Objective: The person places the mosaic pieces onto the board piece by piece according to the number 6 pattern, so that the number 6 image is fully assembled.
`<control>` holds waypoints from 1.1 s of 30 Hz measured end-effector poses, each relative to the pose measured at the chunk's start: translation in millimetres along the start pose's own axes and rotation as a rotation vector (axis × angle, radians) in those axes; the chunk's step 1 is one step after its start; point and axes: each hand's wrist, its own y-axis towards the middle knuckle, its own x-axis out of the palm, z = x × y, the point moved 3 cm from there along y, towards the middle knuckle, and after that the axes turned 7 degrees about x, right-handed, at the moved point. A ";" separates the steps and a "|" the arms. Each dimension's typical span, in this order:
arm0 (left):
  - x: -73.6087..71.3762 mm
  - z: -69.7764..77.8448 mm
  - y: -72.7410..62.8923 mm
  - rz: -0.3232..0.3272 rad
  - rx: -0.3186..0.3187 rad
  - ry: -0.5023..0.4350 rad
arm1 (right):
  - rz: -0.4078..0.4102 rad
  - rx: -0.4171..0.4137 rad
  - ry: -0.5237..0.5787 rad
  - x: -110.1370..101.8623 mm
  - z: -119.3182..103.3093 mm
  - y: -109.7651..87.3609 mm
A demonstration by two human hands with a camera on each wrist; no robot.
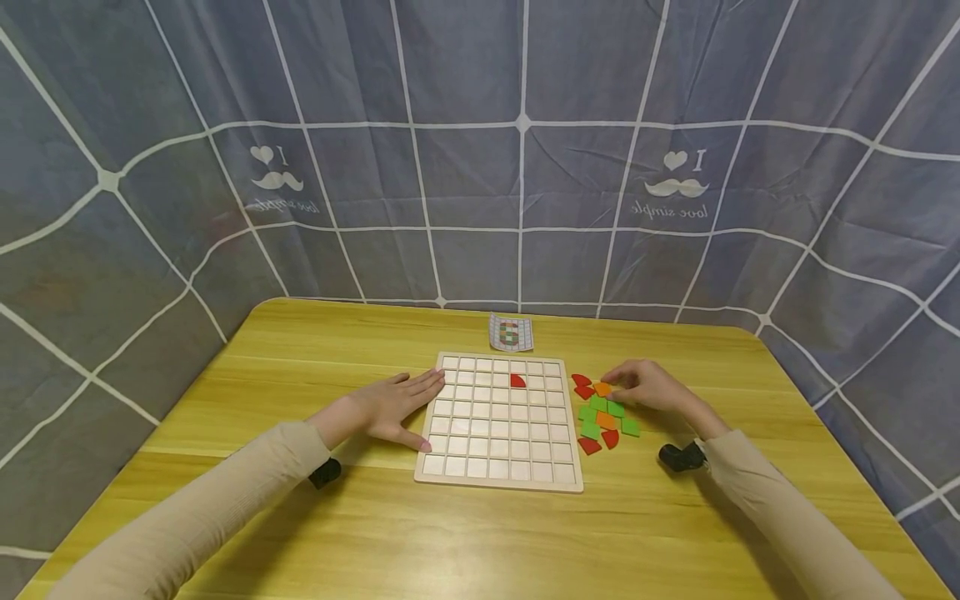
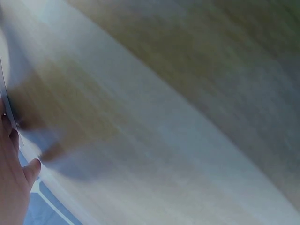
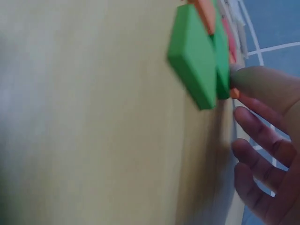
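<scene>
A pale wooden grid board lies flat on the table, one red quarter-round tile in a cell of its upper part. My left hand rests spread at the board's left edge, fingertips on the upper rim and thumb lower down. At the left border of the left wrist view, only part of that hand shows. To the right of the board, my right hand pinches an orange tile between thumb and index finger. In the right wrist view, a green tile stands close to the thumb; the other fingers are loosely bent.
Loose green tiles, red tiles and another orange tile lie clustered beside the board's right edge. Behind the board is a small printed pattern card. A grey gridded curtain hangs around the wooden table.
</scene>
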 end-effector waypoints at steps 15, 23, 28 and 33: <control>0.1 1.6 -0.5 0.001 0.000 0.002 | 0.035 0.016 -0.078 -1.8 0.1 -1.3; -0.4 1.1 -0.6 0.002 0.003 -0.008 | 0.084 0.056 -0.095 -1.6 -2.4 -1.3; 0.1 0.5 -0.3 0.002 0.002 -0.002 | 0.112 0.065 -0.099 -1.3 -5.5 1.0; 0.3 0.7 0.1 -0.001 0.002 0.002 | 0.128 0.053 -0.088 0.2 -5.7 3.5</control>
